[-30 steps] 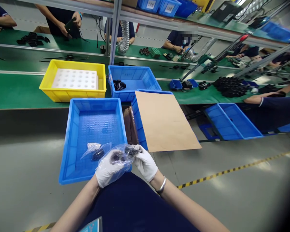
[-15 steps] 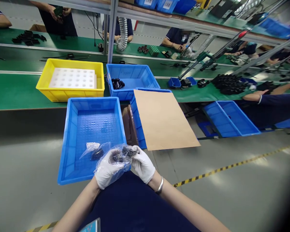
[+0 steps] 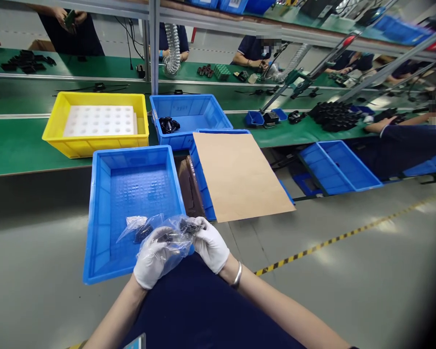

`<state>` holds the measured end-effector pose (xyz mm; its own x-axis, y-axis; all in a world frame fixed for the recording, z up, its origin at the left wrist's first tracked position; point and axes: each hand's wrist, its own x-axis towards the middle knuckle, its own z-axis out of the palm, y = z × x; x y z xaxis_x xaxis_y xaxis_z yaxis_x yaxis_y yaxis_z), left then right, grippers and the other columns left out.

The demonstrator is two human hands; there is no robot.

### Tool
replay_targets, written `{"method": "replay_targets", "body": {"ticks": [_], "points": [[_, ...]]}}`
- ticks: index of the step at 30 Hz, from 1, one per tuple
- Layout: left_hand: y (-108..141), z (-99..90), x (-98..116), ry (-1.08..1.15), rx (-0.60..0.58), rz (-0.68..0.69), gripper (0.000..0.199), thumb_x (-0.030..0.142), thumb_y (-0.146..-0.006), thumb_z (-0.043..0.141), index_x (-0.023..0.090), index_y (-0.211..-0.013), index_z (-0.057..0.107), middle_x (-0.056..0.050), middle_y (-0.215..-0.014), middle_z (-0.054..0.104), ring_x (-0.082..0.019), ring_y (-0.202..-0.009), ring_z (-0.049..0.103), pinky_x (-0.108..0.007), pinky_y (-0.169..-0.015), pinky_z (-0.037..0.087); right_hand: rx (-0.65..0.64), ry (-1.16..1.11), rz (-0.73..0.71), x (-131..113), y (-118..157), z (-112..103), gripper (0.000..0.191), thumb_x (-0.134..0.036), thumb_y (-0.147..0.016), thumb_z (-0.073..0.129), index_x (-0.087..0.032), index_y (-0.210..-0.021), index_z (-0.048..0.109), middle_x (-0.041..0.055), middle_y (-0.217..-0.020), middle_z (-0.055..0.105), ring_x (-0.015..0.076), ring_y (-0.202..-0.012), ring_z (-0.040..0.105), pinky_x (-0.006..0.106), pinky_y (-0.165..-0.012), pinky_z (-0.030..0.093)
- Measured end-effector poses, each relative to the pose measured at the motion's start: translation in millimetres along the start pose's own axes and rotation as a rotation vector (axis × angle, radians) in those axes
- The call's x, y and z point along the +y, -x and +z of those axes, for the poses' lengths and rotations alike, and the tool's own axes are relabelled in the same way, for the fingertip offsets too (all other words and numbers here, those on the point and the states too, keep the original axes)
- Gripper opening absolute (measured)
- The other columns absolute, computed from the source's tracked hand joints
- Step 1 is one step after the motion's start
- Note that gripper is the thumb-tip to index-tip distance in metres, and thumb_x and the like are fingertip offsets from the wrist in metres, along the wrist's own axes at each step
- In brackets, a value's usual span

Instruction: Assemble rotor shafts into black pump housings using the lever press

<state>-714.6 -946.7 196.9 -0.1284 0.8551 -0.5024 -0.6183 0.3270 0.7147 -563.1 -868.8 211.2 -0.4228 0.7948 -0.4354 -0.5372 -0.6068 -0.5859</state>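
Both of my hands wear white gloves and are over the near edge of a blue bin [image 3: 89,242]. My left hand [image 3: 153,257] is closed around a clear plastic bag [image 3: 178,249] with dark parts inside. Fingers of my right hand [image 3: 211,245] pinch a small dark part [image 3: 189,226] at the bag's right end; its exact kind is not clear. Inside the bin, behind my left hand, lie another clear bag with black pieces [image 3: 142,233] and a small white packet [image 3: 136,222].
A brown cardboard sheet [image 3: 243,174] covers a blue bin to the right. Behind stand a yellow bin [image 3: 94,145] with a white foam tray [image 3: 99,120] and a blue bin [image 3: 194,116] holding black parts [image 3: 169,125]. Several co-workers sit along the green bench [image 3: 14,140].
The whole view has shifted slightly, so the bins appear farther left. Both hands keep hold of the bag and the dark part, with little movement.
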Motion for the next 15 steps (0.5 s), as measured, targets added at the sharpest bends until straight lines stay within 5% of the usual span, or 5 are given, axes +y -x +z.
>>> {"method": "replay_targets", "body": {"ticks": [7,15], "points": [[-3,-5.9,0,-0.311,0.118,0.073,0.031,0.039,-0.074,0.076,0.019,-0.095,0.067,-0.002,-0.093,0.069,-0.016,-0.079,0.064,-0.025,-0.069,0.050,0.071,0.077,-0.067,3,0,1,0.031,-0.015,-0.061,0.087,-0.018,-0.076,0.061,-0.0011,-0.086,0.061,0.0137,-0.084,0.059,0.026,-0.080,0.049],[-6,13.6,14,-0.595,0.030,0.179,0.026,0.038,-0.071,0.078,0.020,-0.089,0.071,-0.004,-0.090,0.073,-0.023,-0.088,0.066,-0.034,-0.085,0.050,0.095,0.155,-0.094,4,1,4,0.029,-0.018,-0.063,0.086,-0.018,-0.084,0.065,-0.0001,-0.088,0.064,0.0148,-0.085,0.059,0.026,-0.080,0.047]]}}
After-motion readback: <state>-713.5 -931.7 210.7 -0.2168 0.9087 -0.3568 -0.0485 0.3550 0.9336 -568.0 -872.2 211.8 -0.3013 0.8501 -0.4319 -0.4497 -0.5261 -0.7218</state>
